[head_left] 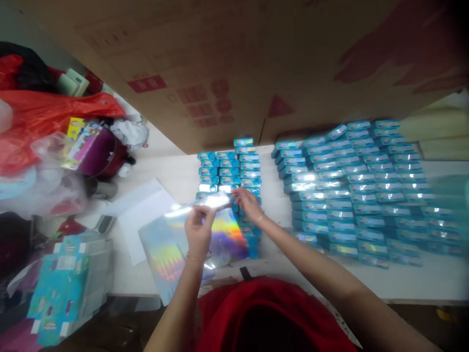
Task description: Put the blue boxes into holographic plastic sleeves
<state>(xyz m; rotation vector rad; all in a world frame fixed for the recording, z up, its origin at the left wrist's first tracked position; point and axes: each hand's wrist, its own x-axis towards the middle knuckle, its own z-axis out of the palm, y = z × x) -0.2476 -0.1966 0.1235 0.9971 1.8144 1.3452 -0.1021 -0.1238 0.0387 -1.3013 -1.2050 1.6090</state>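
Observation:
My left hand is closed in a pinch on the left end of a small shiny strip, above holographic sheets. My right hand is at the strip's right end, fingers pressed together, near the small teal boxes. Rainbow-coloured holographic sheets lie on the white table under and beside my hands. Just beyond them stand columns of small teal boxes. The strip's details are blurred.
Many more teal boxes fill the right side. A large cardboard box forms a wall behind. At left are white paper, plastic bags, a purple bag and flattened teal cartons.

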